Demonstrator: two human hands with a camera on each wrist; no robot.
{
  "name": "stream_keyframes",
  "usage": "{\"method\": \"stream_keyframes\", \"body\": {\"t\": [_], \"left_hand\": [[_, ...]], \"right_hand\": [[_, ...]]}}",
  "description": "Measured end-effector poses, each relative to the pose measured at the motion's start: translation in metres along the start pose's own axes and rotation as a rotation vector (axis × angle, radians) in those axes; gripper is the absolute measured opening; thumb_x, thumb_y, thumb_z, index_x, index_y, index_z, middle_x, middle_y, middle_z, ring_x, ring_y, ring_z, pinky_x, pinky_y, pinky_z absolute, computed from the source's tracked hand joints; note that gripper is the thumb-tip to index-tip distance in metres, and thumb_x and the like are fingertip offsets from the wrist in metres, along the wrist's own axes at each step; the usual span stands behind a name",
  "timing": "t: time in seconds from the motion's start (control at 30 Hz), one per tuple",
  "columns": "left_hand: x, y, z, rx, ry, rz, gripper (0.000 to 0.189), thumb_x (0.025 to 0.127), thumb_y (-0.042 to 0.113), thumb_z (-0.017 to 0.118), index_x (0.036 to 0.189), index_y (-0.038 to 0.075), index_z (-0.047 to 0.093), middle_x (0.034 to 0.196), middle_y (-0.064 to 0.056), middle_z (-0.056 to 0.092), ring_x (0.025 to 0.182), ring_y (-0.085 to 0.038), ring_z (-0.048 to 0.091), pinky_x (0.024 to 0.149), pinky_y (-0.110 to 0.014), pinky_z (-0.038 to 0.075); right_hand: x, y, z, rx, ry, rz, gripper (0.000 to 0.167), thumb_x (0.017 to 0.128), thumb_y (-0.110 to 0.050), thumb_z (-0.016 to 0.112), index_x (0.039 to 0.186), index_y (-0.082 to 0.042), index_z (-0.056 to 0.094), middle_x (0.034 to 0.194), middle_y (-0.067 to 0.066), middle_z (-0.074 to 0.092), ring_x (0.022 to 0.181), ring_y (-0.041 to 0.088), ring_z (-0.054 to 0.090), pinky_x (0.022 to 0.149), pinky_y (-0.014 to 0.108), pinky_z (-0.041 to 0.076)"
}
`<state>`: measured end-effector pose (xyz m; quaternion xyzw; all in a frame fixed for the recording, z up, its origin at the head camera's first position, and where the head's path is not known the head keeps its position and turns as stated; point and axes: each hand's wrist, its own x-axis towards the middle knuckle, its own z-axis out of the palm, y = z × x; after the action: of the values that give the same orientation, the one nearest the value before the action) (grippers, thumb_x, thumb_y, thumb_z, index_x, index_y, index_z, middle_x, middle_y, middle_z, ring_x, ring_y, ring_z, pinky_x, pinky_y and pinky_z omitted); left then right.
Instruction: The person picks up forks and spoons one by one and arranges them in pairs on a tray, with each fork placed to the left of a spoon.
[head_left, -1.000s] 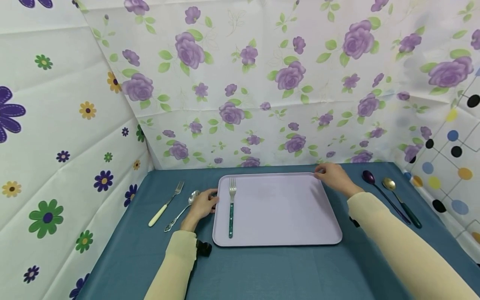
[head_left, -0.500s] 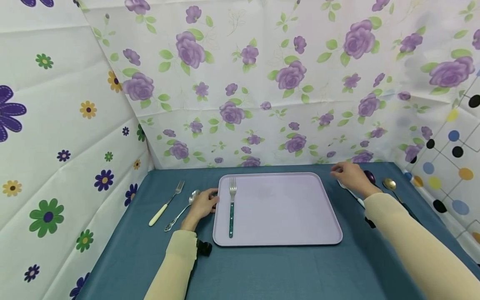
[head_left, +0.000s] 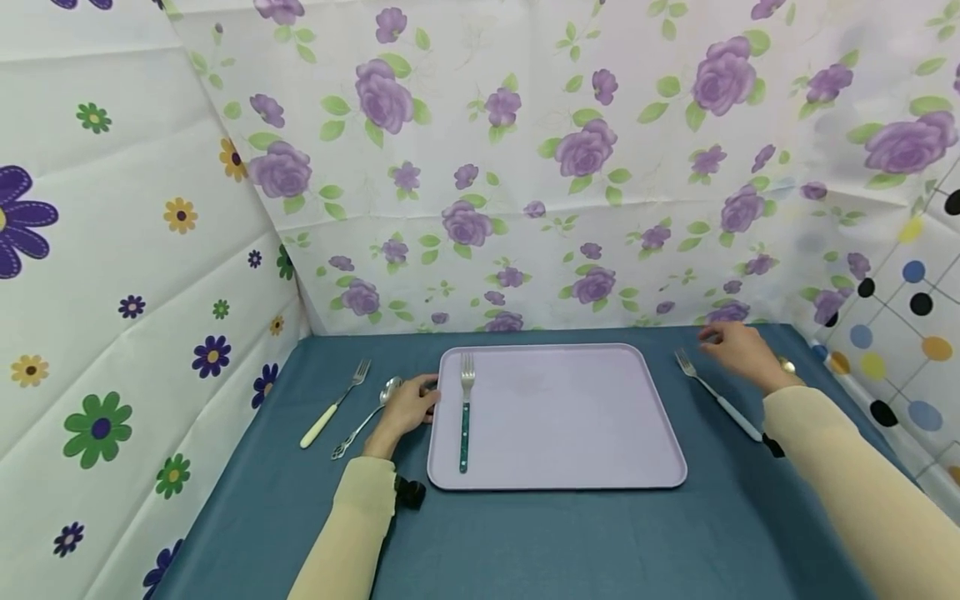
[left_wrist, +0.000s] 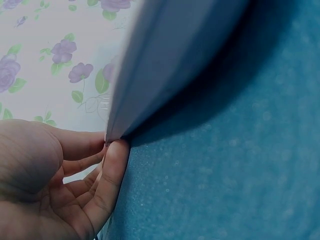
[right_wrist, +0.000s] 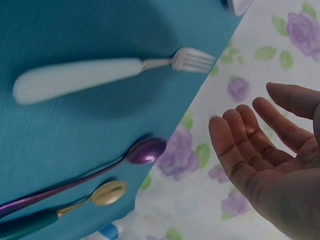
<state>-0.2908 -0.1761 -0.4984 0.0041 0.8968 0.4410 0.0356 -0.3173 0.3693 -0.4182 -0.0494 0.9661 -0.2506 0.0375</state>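
Note:
A pale lilac tray [head_left: 570, 417] lies on the blue tablecloth, with a green-handled fork [head_left: 464, 425] along its left side. My left hand [head_left: 405, 408] grips the tray's left edge; in the left wrist view its thumb and a finger meet at the rim. My right hand [head_left: 742, 350] hovers holding nothing, its fingers loosely bent, right of a white-handled fork [head_left: 720, 396]. In the right wrist view a purple spoon [right_wrist: 146, 151] and a gold spoon with a green handle [right_wrist: 108, 193] lie beside that fork. In the head view my right hand and arm hide most of both spoons.
Left of the tray lie an ornate silver spoon [head_left: 360, 429], partly behind my left hand, and a cream-handled fork [head_left: 333, 408]. Flowered sheets [head_left: 510, 192] hang behind and to the left of the table; a dotted sheet [head_left: 911, 333] stands at the right.
My right hand has left the tray's far right corner and moved right, past the white-handled fork, which has come into sight. My left hand and the tray stay in place.

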Motion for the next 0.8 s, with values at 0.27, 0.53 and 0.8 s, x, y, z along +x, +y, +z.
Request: {"method": "stream_keyframes", "body": {"t": [0.27,0.53,0.8], "left_hand": [[0.0,0.003,-0.002,0.011,-0.003,-0.009,0.044,0.106,0.013,0.06,0.147,-0.002,0.055,0.099,-0.015,0.066,0.078,-0.018,0.069,0.068,-0.031,0.061],[0.0,0.002,-0.002,0.014,-0.002,-0.006,0.044,0.106,0.013,0.06,0.147,-0.002,0.055,0.099,-0.015,0.066,0.079,-0.019,0.069,0.068,-0.032,0.061],[0.0,0.0,0.0,0.003,-0.004,-0.007,0.043,0.106,0.012,0.06,0.146,-0.002,0.056,0.097,-0.014,0.066,0.078,-0.019,0.069,0.068,-0.031,0.061]], "right_hand": [[-0.007,0.016,-0.012,-0.002,0.01,0.039,0.041,0.106,-0.014,0.053,0.137,0.013,0.056,0.129,0.041,0.056,0.109,0.055,0.06,0.079,0.057,0.054],[-0.011,0.032,-0.02,-0.003,0.03,0.085,0.044,0.106,-0.015,0.052,0.138,0.014,0.053,0.127,0.041,0.057,0.106,0.054,0.06,0.081,0.06,0.053],[-0.018,0.048,-0.021,-0.022,0.047,0.123,0.042,0.102,-0.01,0.055,0.134,0.017,0.055,0.125,0.043,0.056,0.104,0.056,0.06,0.077,0.058,0.053]]}}
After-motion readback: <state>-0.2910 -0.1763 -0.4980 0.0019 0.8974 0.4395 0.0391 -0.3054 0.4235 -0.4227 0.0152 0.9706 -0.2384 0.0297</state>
